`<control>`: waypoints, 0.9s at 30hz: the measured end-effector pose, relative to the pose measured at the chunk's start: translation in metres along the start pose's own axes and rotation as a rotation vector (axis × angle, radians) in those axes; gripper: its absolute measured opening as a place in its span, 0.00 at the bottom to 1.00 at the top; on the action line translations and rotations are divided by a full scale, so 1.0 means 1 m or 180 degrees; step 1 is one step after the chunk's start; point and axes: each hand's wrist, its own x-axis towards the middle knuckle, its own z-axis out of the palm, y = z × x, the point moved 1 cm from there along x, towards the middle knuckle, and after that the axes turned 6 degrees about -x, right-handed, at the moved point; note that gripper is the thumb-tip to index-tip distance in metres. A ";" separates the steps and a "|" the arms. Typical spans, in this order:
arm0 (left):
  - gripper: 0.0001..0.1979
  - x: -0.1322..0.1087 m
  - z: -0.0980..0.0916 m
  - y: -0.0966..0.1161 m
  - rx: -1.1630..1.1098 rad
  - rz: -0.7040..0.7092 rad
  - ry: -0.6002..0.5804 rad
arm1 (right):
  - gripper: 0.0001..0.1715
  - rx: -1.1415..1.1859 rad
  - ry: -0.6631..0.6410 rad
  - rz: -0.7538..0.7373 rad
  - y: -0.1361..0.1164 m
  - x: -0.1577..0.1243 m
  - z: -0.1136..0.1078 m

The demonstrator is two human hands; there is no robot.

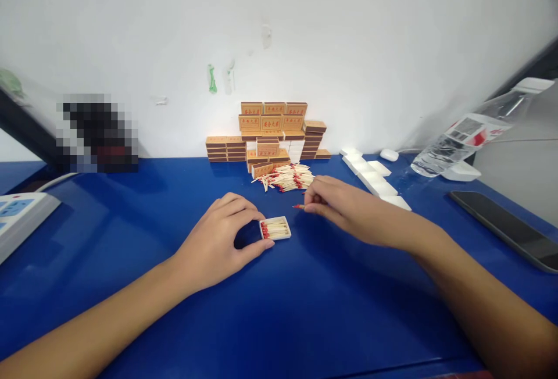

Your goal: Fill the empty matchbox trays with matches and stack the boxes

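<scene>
A: Right hand: fingers pinched narrow on a match, red head poking left, just right of frame centre. Could be more than one stick in the pinch, can't tell.

B: Left?

A: Left hand is curled round the left end of the inner tray, thumb on the near wall, forefinger on the far wall. The tray sits flat on the worktop at frame centre, part filled, heads all pointing left.

B: Handling?

A: Match: near weightless, thin wood, stiff, but I'd guess it snaps if bent. Grip mid-shaft, stay off the head. Tray: looks like thin card, light, probably crushes easily and skates on that smooth blue top. Hold across the long walls, light squeeze.

B: Surroundings?

A: Loose match pile just above the tray, at the foot of the matchbox stack against the wall. Row of white trays runs above the right hand. Further out: water bottle and phone at the right edge, power strip at the left edge.
</scene>
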 end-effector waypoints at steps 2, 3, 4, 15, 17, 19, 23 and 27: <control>0.13 0.000 0.001 0.001 0.0027 0.0063 0.0038 | 0.12 -0.0202 0.0068 -0.0235 -0.023 -0.001 0.005; 0.13 0.000 0.002 0.002 0.0047 0.0103 0.0055 | 0.10 -0.0407 0.0098 -0.0361 -0.032 -0.002 0.008; 0.13 0.000 0.002 0.003 0.0071 0.0145 0.0065 | 0.09 -0.0654 0.0149 -0.0515 -0.039 -0.002 0.012; 0.13 0.000 0.003 0.005 0.0077 0.0253 0.0039 | 0.07 -0.1274 0.0231 -0.0650 -0.048 0.011 0.033; 0.13 0.001 0.002 0.003 0.0036 0.0159 0.0005 | 0.06 -0.0850 0.0216 -0.0510 -0.041 0.008 0.028; 0.13 0.001 0.002 0.001 0.0010 0.0074 -0.0013 | 0.05 -0.0606 0.0247 -0.0371 -0.032 0.004 0.022; 0.13 0.000 0.001 0.000 -0.0003 0.0013 -0.0034 | 0.05 -0.0507 0.0111 -0.0224 -0.024 0.001 0.017; 0.13 -0.001 0.001 0.000 -0.0022 -0.0005 -0.0049 | 0.09 -0.0573 0.0053 -0.0290 -0.031 0.003 0.019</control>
